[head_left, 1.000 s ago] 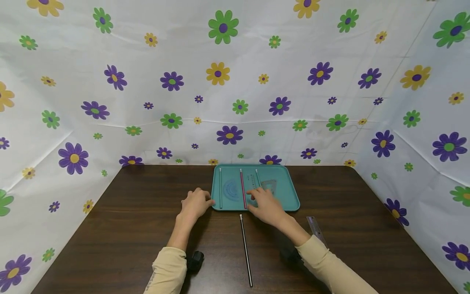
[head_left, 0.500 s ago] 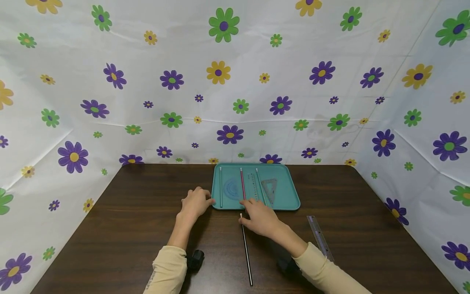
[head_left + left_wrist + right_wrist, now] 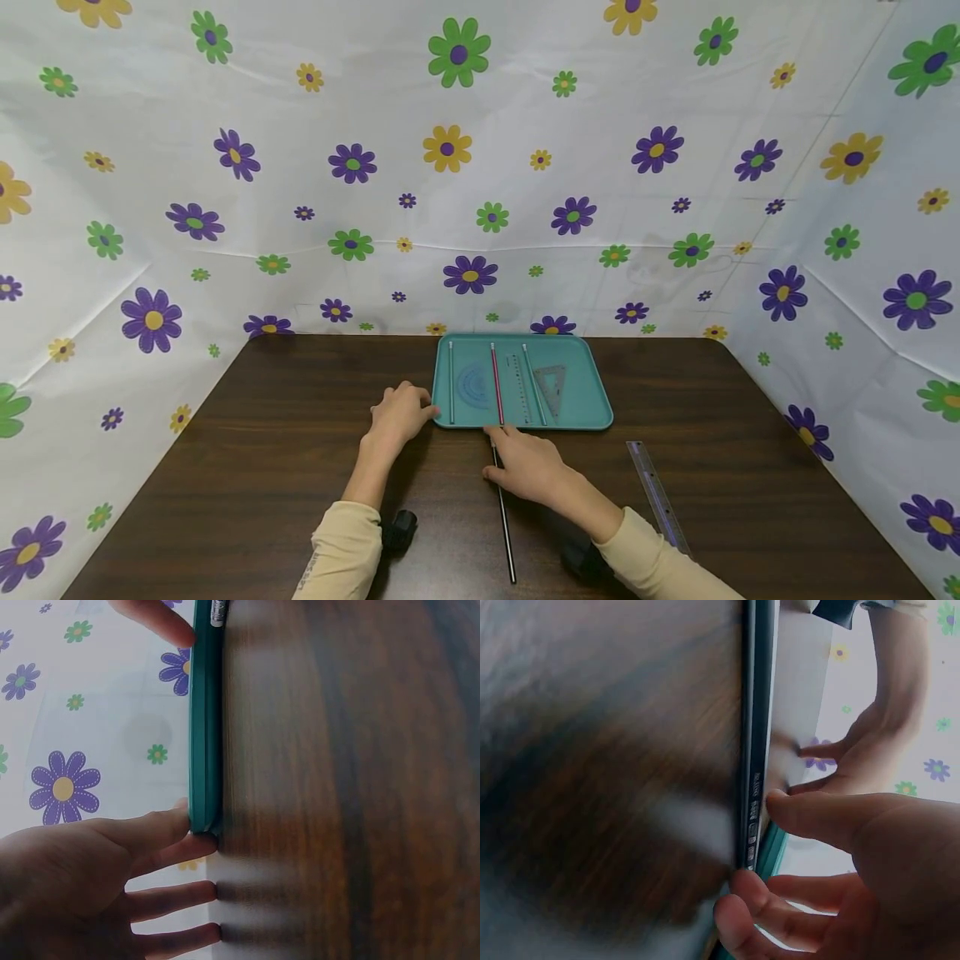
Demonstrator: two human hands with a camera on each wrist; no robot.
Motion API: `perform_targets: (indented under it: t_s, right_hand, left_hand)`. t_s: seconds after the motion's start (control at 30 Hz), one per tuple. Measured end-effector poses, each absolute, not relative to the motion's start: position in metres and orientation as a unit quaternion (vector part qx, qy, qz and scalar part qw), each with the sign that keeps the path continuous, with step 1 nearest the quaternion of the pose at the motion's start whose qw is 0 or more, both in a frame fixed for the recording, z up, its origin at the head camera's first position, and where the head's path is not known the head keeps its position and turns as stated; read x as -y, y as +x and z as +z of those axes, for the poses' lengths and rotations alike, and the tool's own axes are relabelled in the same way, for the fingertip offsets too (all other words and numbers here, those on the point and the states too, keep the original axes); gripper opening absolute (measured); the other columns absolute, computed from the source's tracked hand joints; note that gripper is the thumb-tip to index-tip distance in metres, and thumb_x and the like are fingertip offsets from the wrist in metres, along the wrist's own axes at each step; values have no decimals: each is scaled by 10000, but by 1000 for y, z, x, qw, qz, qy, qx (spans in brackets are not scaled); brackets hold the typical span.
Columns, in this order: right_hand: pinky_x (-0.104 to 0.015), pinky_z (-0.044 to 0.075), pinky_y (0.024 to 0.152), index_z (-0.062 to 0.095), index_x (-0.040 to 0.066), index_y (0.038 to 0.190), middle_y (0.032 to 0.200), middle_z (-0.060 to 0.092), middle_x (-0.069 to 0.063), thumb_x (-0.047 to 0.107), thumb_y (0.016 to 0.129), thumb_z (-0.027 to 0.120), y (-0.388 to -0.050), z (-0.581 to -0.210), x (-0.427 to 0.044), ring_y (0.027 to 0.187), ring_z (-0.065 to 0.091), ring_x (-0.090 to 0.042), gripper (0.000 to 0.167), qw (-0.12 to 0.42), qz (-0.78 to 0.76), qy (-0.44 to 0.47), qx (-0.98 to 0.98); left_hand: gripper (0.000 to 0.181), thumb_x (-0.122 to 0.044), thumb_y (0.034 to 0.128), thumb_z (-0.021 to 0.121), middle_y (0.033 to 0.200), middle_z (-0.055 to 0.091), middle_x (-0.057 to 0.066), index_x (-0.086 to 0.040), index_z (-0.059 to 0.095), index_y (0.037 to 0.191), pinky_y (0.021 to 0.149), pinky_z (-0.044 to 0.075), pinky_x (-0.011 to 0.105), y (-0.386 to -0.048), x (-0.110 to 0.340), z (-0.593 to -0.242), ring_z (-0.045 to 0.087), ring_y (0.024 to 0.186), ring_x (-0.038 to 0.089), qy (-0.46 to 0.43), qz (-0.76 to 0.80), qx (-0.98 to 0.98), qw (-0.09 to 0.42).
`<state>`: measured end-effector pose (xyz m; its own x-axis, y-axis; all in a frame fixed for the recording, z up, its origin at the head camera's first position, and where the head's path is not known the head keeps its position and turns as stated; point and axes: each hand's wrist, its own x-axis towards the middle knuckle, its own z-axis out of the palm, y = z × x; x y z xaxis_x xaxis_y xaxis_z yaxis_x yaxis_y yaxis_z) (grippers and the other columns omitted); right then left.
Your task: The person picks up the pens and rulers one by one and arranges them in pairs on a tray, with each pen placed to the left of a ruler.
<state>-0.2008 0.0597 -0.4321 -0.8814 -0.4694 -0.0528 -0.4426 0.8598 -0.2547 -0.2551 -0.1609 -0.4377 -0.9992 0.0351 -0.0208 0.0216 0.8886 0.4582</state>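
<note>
A black pencil (image 3: 506, 533) lies lengthwise on the table in front of a teal tray (image 3: 592, 400). My right hand (image 3: 528, 467) is over the pencil's far end. In the right wrist view its thumb is beside the printed pencil (image 3: 756, 750) and its fingertips are near the end; whether they touch it is unclear. My left hand (image 3: 397, 414) is at the tray's left front corner. The left wrist view shows its thumb and a finger touching the tray (image 3: 201, 735), the other fingers extended to the table. On the tray lies a red pencil (image 3: 497, 383).
The tray also bears two light teal pencils, including the left one (image 3: 451, 383), a protractor (image 3: 473, 387), a small ruler (image 3: 517, 387) and a set square (image 3: 552, 388). A clear ruler (image 3: 657, 496) lies on the table beside my right forearm. Flowered sheeting (image 3: 375, 292) rises behind.
My right hand has moved from over the tray toward me, down to the black pencil's far end. My left hand stays at the tray's corner.
</note>
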Motion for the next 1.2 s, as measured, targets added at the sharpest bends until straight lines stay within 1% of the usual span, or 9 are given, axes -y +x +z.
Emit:
perform_targets:
  t_s: [0.13,0.23,0.3,0.37,0.47,0.57,0.87,1.1,1.2]
  right_hand:
    - [-439,575,731,529,43,1402,1228,687,-129,355,889,737,-196,-430,-57,1051,687,-282,636,76,-106,-230,-964]
    - [-359,523,555,518,19,1409,1032,739,-113,334,885,744,-194,-430,-56,802,702,-223,652,91,-106,-231,-963]
    - [-294,407,445,509,0,1415,809,716,-75,303,891,739,-193,-430,-56,588,612,-155,648,97,-111,-236,-960]
    - [-249,275,396,498,-21,1421,611,612,-21,261,900,724,-192,-431,-57,444,446,-93,634,101,-120,-243,-957]
    - [-223,168,396,485,-37,1430,469,419,43,204,905,697,-192,-431,-58,391,267,-63,615,106,-131,-251,-953]
    - [-214,157,397,483,-35,1433,461,359,68,181,892,686,-194,-432,-58,391,238,-55,617,110,-140,-252,-951]
    - [-211,215,409,479,-7,1443,475,353,70,143,870,691,-199,-428,-63,396,278,-64,629,124,-192,-248,-941]
    - [-256,418,396,399,37,1501,545,537,26,109,898,660,-205,-418,-72,381,565,-120,661,159,-263,-248,-919]
    - [-296,464,401,371,45,1519,614,572,9,98,906,652,-207,-412,-76,398,604,-156,676,164,-290,-243,-911]
  left_hand:
    - [283,-318,933,695,1249,601,196,-94,741,1100,949,370,755,-255,161,-438,495,1199,471,15,236,-972,12]
    - [268,-313,932,697,1238,604,193,-96,744,1082,950,362,766,-256,161,-437,499,1192,475,16,235,-972,11]
    - [264,-309,933,696,1241,603,192,-94,743,1080,958,353,772,-256,160,-437,496,1196,477,16,236,-972,13]
    - [266,-308,933,697,1237,606,191,-93,743,1083,959,347,780,-255,160,-436,496,1195,480,17,236,-972,13]
    - [281,-312,934,695,1238,608,187,-90,740,1102,959,350,777,-255,160,-436,494,1198,477,16,237,-971,14]
    - [286,-314,934,695,1226,610,187,-90,740,1107,944,365,771,-256,161,-435,499,1188,474,17,236,-972,15]
    - [276,-304,936,693,1233,603,195,-86,739,1099,959,341,788,-256,163,-435,493,1196,481,16,239,-971,21]
    - [271,-297,935,696,1226,605,198,-84,740,1097,960,330,794,-256,162,-435,491,1196,488,19,241,-970,19]
    - [280,-302,934,697,1235,603,197,-83,739,1103,965,327,795,-256,162,-435,487,1203,489,17,243,-970,17]
